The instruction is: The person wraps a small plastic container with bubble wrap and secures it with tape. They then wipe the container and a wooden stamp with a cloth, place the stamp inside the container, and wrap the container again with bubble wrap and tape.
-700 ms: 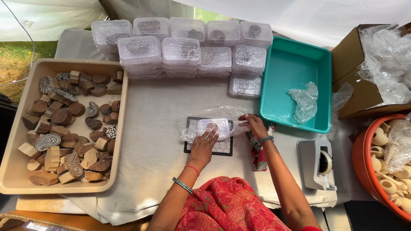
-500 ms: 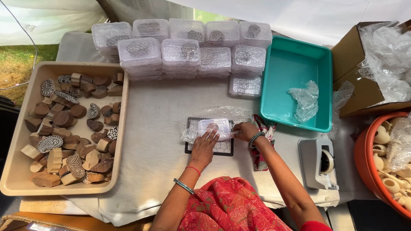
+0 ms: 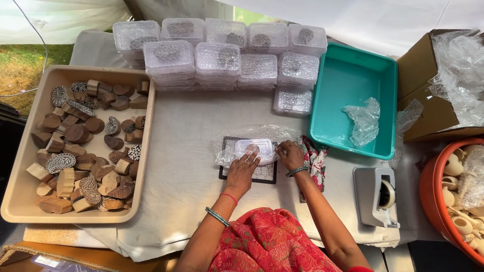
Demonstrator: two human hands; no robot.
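At the far left a beige tray sits on the white cloth, heaped with carved wooden printing blocks, some showing pale patterned faces; behind it, along the back of the table, clear lidded plastic boxes stand in stacked rows. In the middle, the person's left hand lies flat with fingers spread narrowly, its fingertips pressing the near edge of a small clear plastic box; that box rests on a sheet of crinkled clear wrap, which lies over a dark patterned block. Just beside it the right hand is loosely curled, fingers bent down against the box's right end, gripping nothing that I can make out beyond touching box and wrap; a red patterned cloth lies bunched under that wrist. Further right stands a teal tub with a crumpled piece of plastic in it; nearer the table's front edge sits a grey tape dispenser. At the far right, a cardboard carton holds more plastic, and an orange basin holds pale little clay pots.
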